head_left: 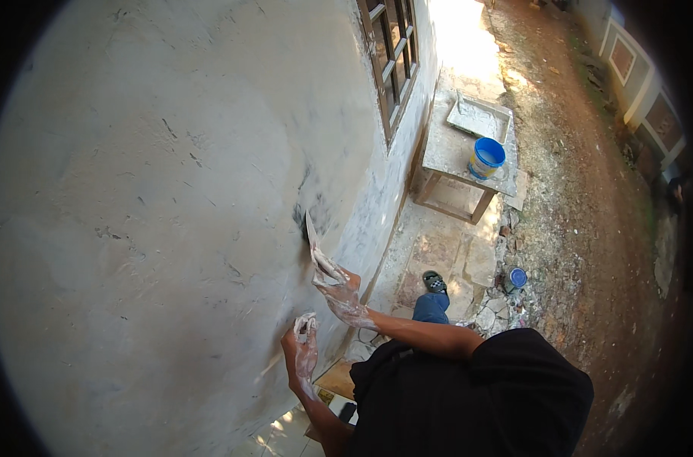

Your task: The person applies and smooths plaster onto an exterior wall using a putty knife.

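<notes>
We see the right hand (339, 293) closed around a flat putty knife (310, 232) with a thin, pale blade, and its fingers are covered with white paste. The blade lies beyond the fingertips, and its long axis runs away from the hand, upward in the view with a small lean to the left. Its tip is at an irregular, dark grey patch (322, 211) on the large, smooth wall (171, 228) of grey-white plaster; we cannot tell whether the edge touches the surface. The right hand is the nearer one to this patch. The left hand (304, 352) is below it and a little to the left, close to the wall, with fingers bent inward and whitened; we cannot tell if they grip something. Farther out, to the upper right, we find one window (388, 84) with brown frame and pale bars, and one low wooden table (447, 158) with a white-stained top. On the table we count one shallow rectangular tray (474, 133) with whitish material in it and, just beside it, one round blue bucket (483, 166) with a yellow band. On the ground, nearer to us, there are one small blue-topped can (517, 277) and one foot (435, 282) in a dark checkered shoe. In total, we count two hands and one knife. A brown dirt path (571, 190) runs along the right side.
</notes>
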`<control>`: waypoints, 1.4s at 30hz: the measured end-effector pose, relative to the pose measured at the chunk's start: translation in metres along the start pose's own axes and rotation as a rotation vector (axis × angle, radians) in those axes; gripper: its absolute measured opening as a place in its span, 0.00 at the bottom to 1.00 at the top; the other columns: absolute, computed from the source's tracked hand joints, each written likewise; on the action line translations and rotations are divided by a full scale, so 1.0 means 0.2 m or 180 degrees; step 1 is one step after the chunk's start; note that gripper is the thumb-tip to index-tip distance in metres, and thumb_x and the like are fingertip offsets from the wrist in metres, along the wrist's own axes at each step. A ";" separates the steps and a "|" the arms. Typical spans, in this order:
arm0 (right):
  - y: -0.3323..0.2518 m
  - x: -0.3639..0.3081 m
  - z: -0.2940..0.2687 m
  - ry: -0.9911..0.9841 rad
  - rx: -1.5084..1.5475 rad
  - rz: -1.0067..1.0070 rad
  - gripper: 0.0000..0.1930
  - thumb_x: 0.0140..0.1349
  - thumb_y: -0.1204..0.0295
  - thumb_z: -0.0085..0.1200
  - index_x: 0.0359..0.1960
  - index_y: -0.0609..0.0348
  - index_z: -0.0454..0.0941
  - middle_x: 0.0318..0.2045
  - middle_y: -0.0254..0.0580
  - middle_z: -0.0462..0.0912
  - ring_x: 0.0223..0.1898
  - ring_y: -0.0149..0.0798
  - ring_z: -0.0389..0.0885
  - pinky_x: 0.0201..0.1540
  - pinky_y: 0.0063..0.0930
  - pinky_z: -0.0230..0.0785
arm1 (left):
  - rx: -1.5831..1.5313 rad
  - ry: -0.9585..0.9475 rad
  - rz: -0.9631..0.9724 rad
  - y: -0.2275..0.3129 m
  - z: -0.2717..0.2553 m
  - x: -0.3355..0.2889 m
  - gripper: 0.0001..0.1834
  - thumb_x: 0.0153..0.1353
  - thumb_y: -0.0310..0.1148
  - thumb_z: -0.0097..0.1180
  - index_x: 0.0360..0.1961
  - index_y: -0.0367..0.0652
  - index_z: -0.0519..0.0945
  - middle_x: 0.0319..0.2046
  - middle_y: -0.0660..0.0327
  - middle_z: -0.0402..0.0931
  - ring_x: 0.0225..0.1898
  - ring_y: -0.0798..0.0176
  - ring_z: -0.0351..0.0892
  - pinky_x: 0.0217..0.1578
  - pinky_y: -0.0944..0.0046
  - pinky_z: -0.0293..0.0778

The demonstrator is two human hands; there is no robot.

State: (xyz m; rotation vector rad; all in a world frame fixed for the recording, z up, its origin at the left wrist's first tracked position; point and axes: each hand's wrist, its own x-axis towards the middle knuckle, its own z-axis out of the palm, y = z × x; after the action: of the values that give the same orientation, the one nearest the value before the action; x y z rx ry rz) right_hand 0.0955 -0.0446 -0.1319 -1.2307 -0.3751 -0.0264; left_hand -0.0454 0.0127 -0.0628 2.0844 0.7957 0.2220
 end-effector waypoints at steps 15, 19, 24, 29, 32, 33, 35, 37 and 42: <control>0.09 0.44 -0.48 -0.0355 0.2321 0.1448 0.12 0.65 0.80 0.50 0.50 0.67 0.72 0.38 0.39 0.81 0.35 0.31 0.79 0.35 0.22 0.74 | -0.0086 -0.0019 -0.0142 0.07 0.03 0.01 0.11 0.63 0.30 0.53 0.43 0.36 0.80 0.37 0.52 0.82 0.38 0.59 0.80 0.44 0.62 0.72; 0.16 0.50 -0.30 -0.0438 0.2731 0.1567 0.10 0.65 0.81 0.49 0.47 0.67 0.73 0.37 0.38 0.81 0.35 0.31 0.79 0.35 0.23 0.74 | -0.0082 0.0031 0.0038 0.04 0.03 0.01 0.11 0.63 0.30 0.53 0.43 0.36 0.80 0.37 0.52 0.82 0.38 0.59 0.80 0.44 0.62 0.72; 0.17 0.52 -0.14 -0.0454 0.1683 0.1482 0.08 0.58 0.79 0.61 0.38 0.59 0.77 0.31 0.34 0.80 0.31 0.28 0.77 0.32 0.21 0.69 | -0.0019 0.0078 -0.0115 0.06 0.02 -0.01 0.11 0.63 0.30 0.53 0.43 0.36 0.80 0.37 0.52 0.82 0.39 0.59 0.81 0.45 0.62 0.72; 0.16 0.57 -0.10 -0.0316 0.1284 0.1684 0.05 0.56 0.79 0.62 0.33 0.61 0.79 0.26 0.31 0.79 0.26 0.25 0.75 0.27 0.19 0.66 | 0.0003 0.0069 -0.0163 0.06 0.04 0.01 0.11 0.62 0.29 0.53 0.44 0.36 0.80 0.37 0.52 0.82 0.39 0.59 0.81 0.45 0.62 0.72; 0.21 0.55 -0.09 -0.0186 0.1083 0.1673 0.03 0.56 0.78 0.62 0.28 0.61 0.79 0.23 0.32 0.79 0.23 0.26 0.75 0.24 0.21 0.66 | 0.0047 0.0062 -0.0237 0.07 0.02 0.01 0.11 0.62 0.29 0.53 0.44 0.36 0.80 0.37 0.53 0.82 0.39 0.59 0.81 0.44 0.62 0.72; 0.25 0.54 -0.11 -0.0163 0.0981 0.1884 0.04 0.57 0.77 0.63 0.29 0.60 0.79 0.22 0.32 0.79 0.23 0.26 0.75 0.24 0.21 0.66 | 0.0052 0.0022 -0.0282 0.09 0.02 0.02 0.11 0.62 0.29 0.53 0.44 0.36 0.80 0.37 0.53 0.82 0.39 0.59 0.81 0.44 0.62 0.72; 0.33 0.50 -0.14 -0.0109 0.0888 0.2076 0.04 0.57 0.76 0.64 0.29 0.60 0.80 0.22 0.32 0.78 0.23 0.27 0.75 0.24 0.22 0.65 | 0.0009 -0.0006 -0.0196 0.11 0.04 0.03 0.11 0.63 0.29 0.53 0.44 0.36 0.80 0.37 0.53 0.82 0.39 0.59 0.81 0.44 0.62 0.72; 0.38 0.44 -0.21 -0.0453 0.0874 0.2202 0.06 0.58 0.73 0.63 0.27 0.59 0.79 0.23 0.33 0.79 0.23 0.27 0.75 0.24 0.22 0.66 | -0.0037 -0.0056 -0.0107 0.14 0.06 0.04 0.11 0.63 0.29 0.52 0.44 0.36 0.80 0.36 0.53 0.82 0.39 0.59 0.81 0.44 0.63 0.72; 0.34 0.32 -0.39 -0.0705 0.1367 0.2189 0.06 0.60 0.70 0.62 0.34 0.57 0.78 0.28 0.34 0.81 0.24 0.27 0.77 0.24 0.23 0.69 | 0.0107 -0.0057 0.0117 0.15 0.05 0.04 0.10 0.64 0.27 0.51 0.44 0.34 0.79 0.34 0.55 0.82 0.36 0.65 0.79 0.42 0.65 0.72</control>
State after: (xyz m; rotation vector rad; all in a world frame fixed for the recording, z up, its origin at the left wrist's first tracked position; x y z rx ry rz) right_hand 0.1905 -0.0827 -0.1971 -0.8824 -0.1201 0.7495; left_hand -0.0214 -0.0019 -0.0472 2.1310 0.7556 0.2112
